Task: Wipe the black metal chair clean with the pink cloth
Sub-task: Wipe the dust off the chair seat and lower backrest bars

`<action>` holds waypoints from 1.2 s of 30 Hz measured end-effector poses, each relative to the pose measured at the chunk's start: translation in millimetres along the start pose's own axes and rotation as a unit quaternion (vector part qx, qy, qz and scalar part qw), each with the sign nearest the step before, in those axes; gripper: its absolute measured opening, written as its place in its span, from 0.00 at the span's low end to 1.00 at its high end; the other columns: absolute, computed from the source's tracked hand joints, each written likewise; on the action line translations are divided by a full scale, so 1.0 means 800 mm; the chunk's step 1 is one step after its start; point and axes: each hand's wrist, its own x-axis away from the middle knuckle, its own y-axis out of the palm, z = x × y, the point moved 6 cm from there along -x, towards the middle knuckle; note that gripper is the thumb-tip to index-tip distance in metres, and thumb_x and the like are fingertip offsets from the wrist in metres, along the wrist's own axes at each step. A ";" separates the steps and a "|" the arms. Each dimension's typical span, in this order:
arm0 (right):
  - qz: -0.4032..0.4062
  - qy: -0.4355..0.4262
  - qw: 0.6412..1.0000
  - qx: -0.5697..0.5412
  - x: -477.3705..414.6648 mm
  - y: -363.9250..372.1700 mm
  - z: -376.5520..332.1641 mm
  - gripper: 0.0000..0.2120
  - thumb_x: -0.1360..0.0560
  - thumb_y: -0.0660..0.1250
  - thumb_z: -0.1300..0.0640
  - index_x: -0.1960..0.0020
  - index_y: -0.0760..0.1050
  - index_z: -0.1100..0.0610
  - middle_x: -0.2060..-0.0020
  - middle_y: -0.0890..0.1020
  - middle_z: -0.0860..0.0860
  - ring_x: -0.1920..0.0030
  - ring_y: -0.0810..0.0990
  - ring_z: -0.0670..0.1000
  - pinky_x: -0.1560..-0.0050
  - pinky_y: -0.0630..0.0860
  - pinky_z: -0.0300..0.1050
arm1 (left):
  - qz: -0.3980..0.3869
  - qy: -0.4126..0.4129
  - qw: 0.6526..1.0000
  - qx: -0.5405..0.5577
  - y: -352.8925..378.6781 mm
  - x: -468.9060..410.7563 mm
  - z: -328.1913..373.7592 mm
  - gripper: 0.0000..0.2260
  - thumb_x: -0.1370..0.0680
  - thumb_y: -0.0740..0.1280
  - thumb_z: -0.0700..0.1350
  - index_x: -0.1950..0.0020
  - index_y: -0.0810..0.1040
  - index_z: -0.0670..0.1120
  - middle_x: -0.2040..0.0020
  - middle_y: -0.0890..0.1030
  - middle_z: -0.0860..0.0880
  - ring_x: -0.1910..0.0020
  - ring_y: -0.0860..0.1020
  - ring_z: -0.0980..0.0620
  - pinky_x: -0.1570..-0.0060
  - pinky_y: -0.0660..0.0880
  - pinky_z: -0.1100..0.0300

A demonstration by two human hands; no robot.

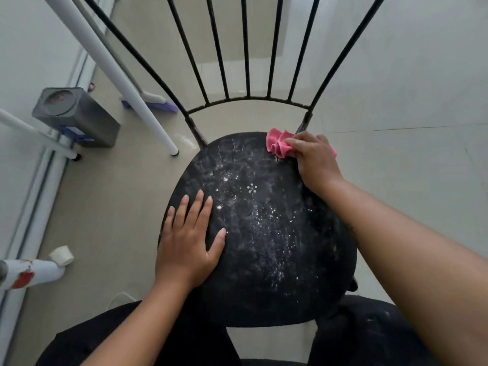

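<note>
The black metal chair [264, 233] fills the middle of the view, its round seat speckled with white dust and its thin back bars fanning upward. My right hand [314, 157] presses the bunched pink cloth [277, 145] onto the far right edge of the seat, close to the right back post. My left hand [190, 239] lies flat on the left side of the seat with fingers spread, holding nothing.
A white metal frame leg [148, 112] stands just left of the chair back. A grey metal tin [74, 114] sits on the floor at far left, a purple broom head [158, 104] behind it. White pipe pieces [39, 273] lie at lower left. Pale tiled floor surrounds the chair.
</note>
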 end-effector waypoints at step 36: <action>0.143 0.146 0.979 0.016 0.317 0.012 -0.047 0.17 0.26 0.58 0.66 0.43 0.79 0.56 0.55 0.77 0.50 0.54 0.64 0.52 0.51 0.71 0.58 | 0.031 0.010 0.999 -0.014 -0.005 0.000 0.005 0.29 0.19 0.54 0.59 0.21 0.58 0.48 0.20 0.56 0.47 0.22 0.53 0.44 0.24 0.48 0.46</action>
